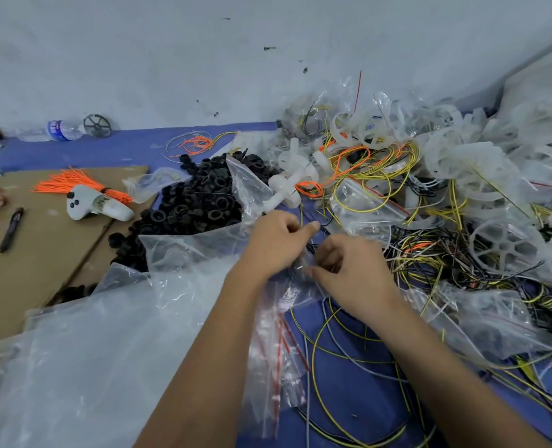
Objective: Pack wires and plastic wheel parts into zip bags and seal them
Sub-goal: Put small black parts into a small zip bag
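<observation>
Blue mat (132, 150): covers the floor up to the white wall, and everything here sits on it.
Big clear plastic sheet (84, 360): sprawled over the mat's near left corner, crumpled and shiny.
Heap of white wheel parts (481, 163): piled at the mat's far right, tangled with yellow, black and orange wires (371, 176).
Cardboard (35, 250): lying flat on the mat's left side, with a pen, a white controller and an orange bundle of ties on it.
Black rings (190, 205): a dark mound at the mat's middle, just right of the cardboard.
Zip bag (277, 321): there it is, clear with a red strip, mid-mat under both hands, its mouth bunched up between them.
Left hand (276, 242): fingers curled, pinching the bag's top edge.
Right hand (349, 270): just beside the left, fingers bent down onto the same bunched plastic; what it pinches, I can't quite tell.
Water bottle (59, 130): lying on its side at the mat's far left edge.
</observation>
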